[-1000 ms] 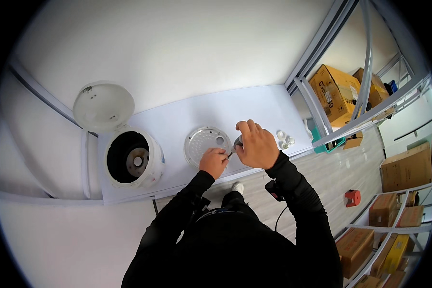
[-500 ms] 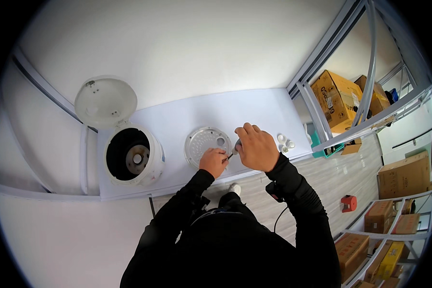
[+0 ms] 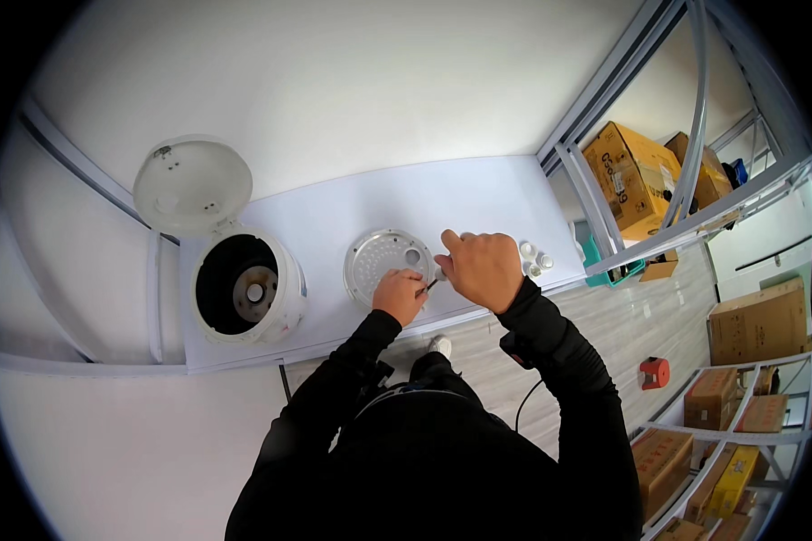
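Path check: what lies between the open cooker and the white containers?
The perforated disc, left hand, thin dark tool and right hand, in the head view.

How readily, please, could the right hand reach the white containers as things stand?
Probably yes: the right hand is near the white containers, with nothing visible between them, though it seems to hold a tool.

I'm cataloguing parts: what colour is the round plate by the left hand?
Silvery grey; the round plate shows best in the head view.
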Demonstrator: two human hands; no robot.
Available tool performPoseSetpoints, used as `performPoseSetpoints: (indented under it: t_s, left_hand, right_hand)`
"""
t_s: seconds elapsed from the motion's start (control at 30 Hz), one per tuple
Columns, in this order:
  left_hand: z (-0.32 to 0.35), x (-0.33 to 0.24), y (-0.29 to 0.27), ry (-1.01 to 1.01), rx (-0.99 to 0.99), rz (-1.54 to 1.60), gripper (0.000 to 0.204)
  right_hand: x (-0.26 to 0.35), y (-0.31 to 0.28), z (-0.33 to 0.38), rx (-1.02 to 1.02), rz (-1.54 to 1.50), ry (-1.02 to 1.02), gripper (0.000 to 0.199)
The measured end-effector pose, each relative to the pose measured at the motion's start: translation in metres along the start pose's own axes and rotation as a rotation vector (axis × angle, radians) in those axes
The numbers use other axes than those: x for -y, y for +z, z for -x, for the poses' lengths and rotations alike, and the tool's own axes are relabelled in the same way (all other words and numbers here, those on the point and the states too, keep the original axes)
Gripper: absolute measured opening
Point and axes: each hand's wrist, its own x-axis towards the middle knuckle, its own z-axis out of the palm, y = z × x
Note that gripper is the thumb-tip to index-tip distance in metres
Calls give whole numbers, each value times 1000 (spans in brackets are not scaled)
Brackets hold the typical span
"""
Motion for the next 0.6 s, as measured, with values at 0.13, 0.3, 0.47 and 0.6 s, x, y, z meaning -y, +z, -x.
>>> performPoseSetpoints:
  t_s: [0.13,0.3,0.47,0.6]
  left_hand:
    - [0,0,-2,4,13,-8,21]
    - [-1,-1,-2,8,2,-1,20]
    - [0,2,0,5,15,-12,21]
    - [-1,2,0,11,17,-16,20]
  right_hand:
    - [4,-7,-1,21,-57,45,30]
    - [2,0,1,-350,-159,-130,31]
    - [8,-9,1,131,-63,82,28]
    - [7,-5,5,-225,-96,-81,30]
